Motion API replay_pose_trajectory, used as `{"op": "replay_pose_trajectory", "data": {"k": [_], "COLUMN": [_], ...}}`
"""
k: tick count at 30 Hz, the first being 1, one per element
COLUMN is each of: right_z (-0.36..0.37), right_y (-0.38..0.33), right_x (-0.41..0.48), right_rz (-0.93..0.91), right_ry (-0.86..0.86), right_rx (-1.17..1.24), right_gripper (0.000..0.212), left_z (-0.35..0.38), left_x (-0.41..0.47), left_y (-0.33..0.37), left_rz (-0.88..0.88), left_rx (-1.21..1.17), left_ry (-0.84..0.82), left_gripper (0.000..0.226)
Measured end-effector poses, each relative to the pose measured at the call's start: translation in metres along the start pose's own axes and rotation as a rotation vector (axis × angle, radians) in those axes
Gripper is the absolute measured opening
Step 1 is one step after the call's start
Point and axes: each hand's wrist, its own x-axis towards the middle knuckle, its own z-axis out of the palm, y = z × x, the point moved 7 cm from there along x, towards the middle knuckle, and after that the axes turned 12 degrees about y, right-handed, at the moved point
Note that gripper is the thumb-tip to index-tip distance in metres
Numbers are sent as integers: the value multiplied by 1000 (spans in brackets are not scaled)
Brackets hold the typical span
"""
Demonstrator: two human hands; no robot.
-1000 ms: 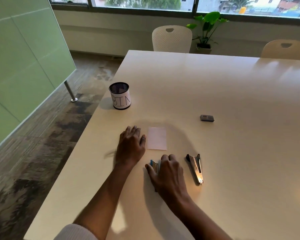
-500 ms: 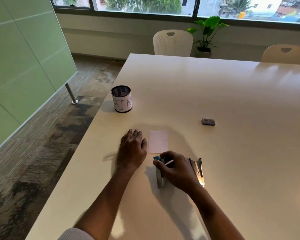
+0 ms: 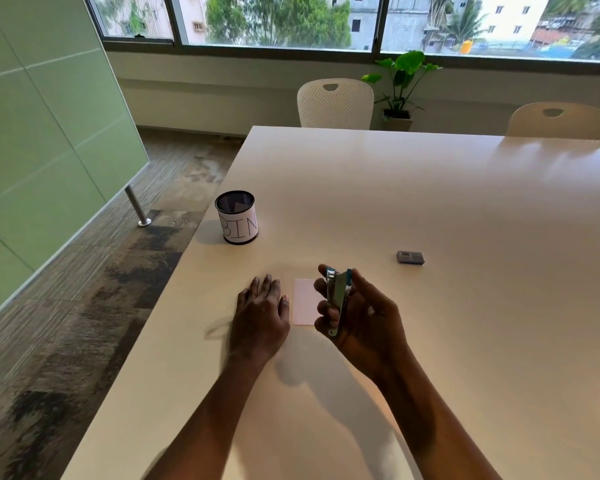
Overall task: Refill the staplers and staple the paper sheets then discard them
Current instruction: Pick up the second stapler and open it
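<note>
A person's two bare forearms reach out over a large white table (image 3: 413,188), seen from above and behind the hands. The left hand (image 3: 260,313) lies palm down with its fingers straight and close together, flat on the tabletop as far as can be seen; its wrist is slightly blurred. Just to its right, a small pale paper sheet (image 3: 303,301) lies flat on the table, with its right edge hidden behind the other hand's fingers. The right hand (image 3: 364,320) is raised above the table, its fingers and thumb curled round a small metal stapler (image 3: 338,296) with blue trim. The stapler is held nearly upright, one end down in the palm, the other pointing up and away, where its two arms stand slightly parted. Farther off and to the left, close to the table's left edge, stands a black mesh cup (image 3: 237,218) wrapped in a white label that reads BIN. To the right of the hands and a little farther away, well apart from them, a small grey box (image 3: 410,257) rests on the table. At the far side of the table stand two pale chairs (image 3: 335,103), with a potted plant (image 3: 400,84) between them below a wide window (image 3: 278,19). A green glass partition (image 3: 42,109) runs along the left, over patterned carpet.
</note>
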Motion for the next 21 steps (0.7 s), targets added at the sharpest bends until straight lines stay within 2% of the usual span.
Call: {"op": "replay_pose_trajectory", "data": {"k": [7,14,21], "right_z": [12,18,22], "right_y": [0,-3,-5], "right_x": [-6,-16,-19], "right_rz": [50,76,62], "right_ry": [-126,-108,-88], "right_rx": [15,64,63], "right_gripper": [65,43,47], "left_z": [-2,-4,-6], "left_x": [0,1,1], "left_y": [0,1,2], "left_rz": [-3,-5,-10], "left_rx": [-5,-8,-14], "left_ry": [12,32,40], "left_gripper": [52,52,51]}}
